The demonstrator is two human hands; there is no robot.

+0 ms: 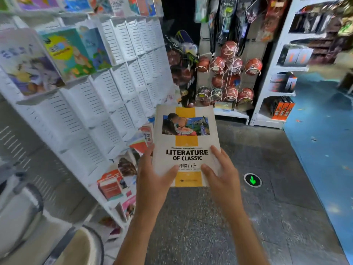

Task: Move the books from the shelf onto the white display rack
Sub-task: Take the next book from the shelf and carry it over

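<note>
A white and yellow book point(186, 131) titled "Literature of Classic" is held up in front of me, cover facing me. My left hand point(152, 180) grips its lower left edge, thumb on the cover. My right hand point(221, 173) grips its lower right edge, thumb on the cover. The white display rack point(114, 96) with slotted panels stands to the left. It carries colourful books point(70, 52) on its upper tiers and several books point(112, 184) on its lower tiers.
Basketballs in nets point(231, 73) hang on a rack straight ahead. A white shelf unit point(277, 88) with boxes stands at the right. The floor is dark grey, with a blue strip point(324, 150) at the right and a green arrow marker point(252, 180).
</note>
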